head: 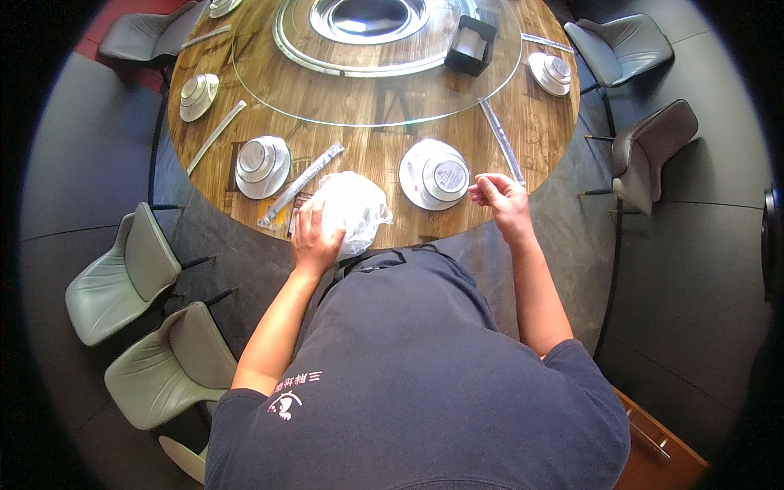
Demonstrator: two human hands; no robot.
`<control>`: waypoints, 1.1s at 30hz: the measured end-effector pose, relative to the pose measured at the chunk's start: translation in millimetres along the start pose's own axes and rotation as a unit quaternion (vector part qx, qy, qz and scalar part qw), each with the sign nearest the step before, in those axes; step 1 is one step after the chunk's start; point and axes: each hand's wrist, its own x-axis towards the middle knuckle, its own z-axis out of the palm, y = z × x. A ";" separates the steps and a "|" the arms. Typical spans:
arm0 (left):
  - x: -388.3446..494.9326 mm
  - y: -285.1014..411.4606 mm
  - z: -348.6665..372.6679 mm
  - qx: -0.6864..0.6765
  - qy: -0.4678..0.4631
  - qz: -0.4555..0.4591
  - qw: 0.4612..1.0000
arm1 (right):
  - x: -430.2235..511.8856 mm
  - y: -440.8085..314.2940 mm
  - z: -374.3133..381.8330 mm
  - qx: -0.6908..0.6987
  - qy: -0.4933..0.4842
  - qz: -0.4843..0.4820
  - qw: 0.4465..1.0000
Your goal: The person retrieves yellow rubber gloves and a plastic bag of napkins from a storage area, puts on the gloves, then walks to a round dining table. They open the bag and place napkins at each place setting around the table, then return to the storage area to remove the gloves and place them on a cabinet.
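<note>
My left hand [315,236] rests on the left side of a crumpled white plastic bag [355,211] at the near edge of the round wooden table [361,144]; whether its fingers grip the bag is unclear. To the right, my right hand [503,199] hovers near the table's rim with its fingers curled and thumb close to them; nothing shows between them. Just left of it sits a white plate with stacked dishware [433,174]. Another such set [262,166] lies left of the bag, with a long wrapped utensil packet [303,184] between. Small printed packets [272,219] are partly under that wrapper.
A glass turntable [343,101] covers the table's middle, with a black tissue box [470,46] on it and a round metal-rimmed recess beyond. More dish sets [550,73] and wrapped utensils [502,141] lie around the rim. Grey chairs [125,272] stand left, others [652,156] right.
</note>
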 end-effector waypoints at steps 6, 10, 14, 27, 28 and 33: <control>0.7 -0.5 0.2 0.004 0.001 0.010 1.000 | -6.5 -0.5 2.9 -0.025 0.011 -0.002 1.000; 1.1 -2.3 3.1 0.003 0.006 0.017 1.000 | -22.0 -4.2 5.1 -0.035 0.041 -0.002 0.999; 1.7 -2.1 2.2 -0.007 0.001 0.012 1.000 | -49.3 30.2 -41.9 -0.187 0.191 -0.007 0.964; 0.1 -2.5 -0.2 0.005 -0.041 0.039 0.998 | -243.4 292.8 -168.3 -0.408 0.073 0.507 0.756; 1.8 -1.2 -0.2 -0.009 -0.042 0.053 0.998 | -245.6 304.2 -155.2 -0.282 0.170 0.394 0.858; 5.5 -8.1 -2.2 -0.010 -0.057 0.093 0.994 | -128.5 194.4 -70.8 -0.370 0.067 0.240 0.895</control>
